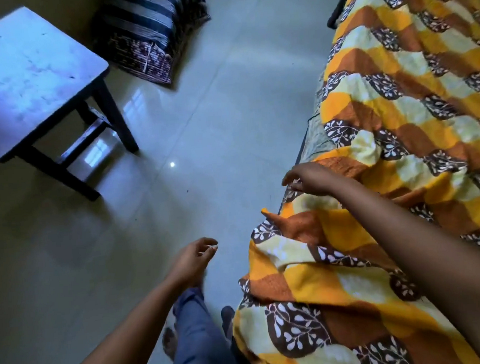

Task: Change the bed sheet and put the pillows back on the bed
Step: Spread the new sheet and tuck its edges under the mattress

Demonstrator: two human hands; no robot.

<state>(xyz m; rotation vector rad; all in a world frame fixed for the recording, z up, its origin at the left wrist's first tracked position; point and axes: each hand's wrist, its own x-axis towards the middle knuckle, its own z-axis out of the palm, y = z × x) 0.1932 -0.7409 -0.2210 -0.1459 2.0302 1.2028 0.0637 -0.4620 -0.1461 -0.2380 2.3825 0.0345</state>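
Small square-topped wooden table (27,80) with pale worn surface and dark legs, standing at upper left on glossy pale tiled floor (223,120). Dark lower crossbar between the table's legs. Bright round spot of reflected light (172,164) on the tiles just right of the table's nearest legs.

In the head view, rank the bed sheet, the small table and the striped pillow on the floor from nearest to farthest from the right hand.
1. Bed sheet: under the right hand, at the bed's edge.
2. Small table: across the floor, upper left.
3. Striped pillow: on the floor by the far wall, beyond the table.
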